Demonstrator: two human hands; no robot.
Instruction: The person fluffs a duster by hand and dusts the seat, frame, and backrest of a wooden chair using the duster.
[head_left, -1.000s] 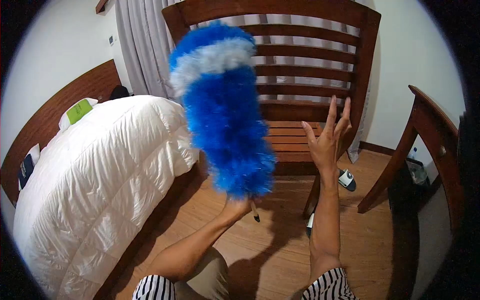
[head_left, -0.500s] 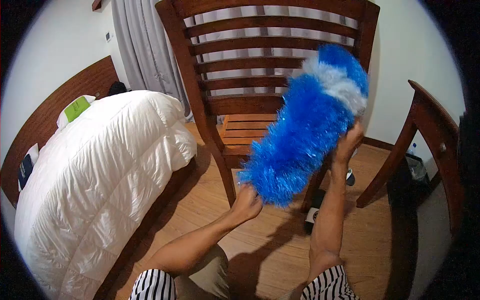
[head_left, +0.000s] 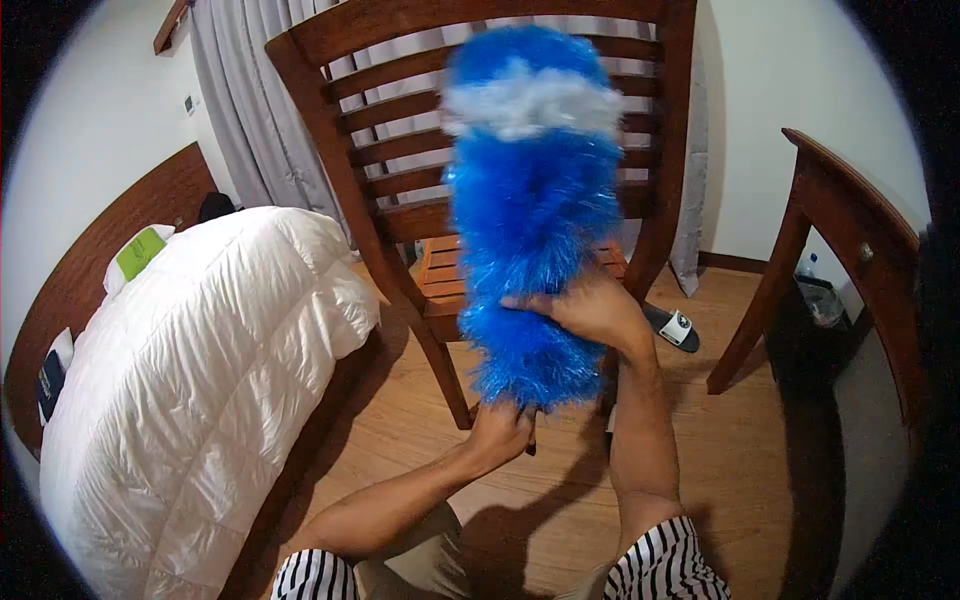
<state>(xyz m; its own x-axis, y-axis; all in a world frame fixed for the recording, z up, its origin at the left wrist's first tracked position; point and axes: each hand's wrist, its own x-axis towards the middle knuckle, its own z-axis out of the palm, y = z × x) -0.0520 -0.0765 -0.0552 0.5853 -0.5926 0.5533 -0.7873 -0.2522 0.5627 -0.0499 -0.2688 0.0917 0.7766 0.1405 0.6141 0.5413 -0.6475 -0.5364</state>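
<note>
A fluffy blue duster with a white band near its top stands almost upright in front of me. My left hand is closed around its lower end, and a short dark tip of the handle pokes out below the fist. Higher up, my right hand grips the fluffy part from the right side, its thumb lying across the front and the other fingers hidden behind the fibres. Directly behind the duster is a wooden slatted chair; whether the duster touches it I cannot tell.
On the left is a bed with a white duvet and a green-covered pillow. A wooden desk stands at the right, with a bin beneath. A slipper lies on the floor near the chair. Grey curtains hang behind.
The duster has swung from leaning right to nearly upright and moved left. My right hand has shifted down from near the white band to its lower part. The view has turned slightly.
</note>
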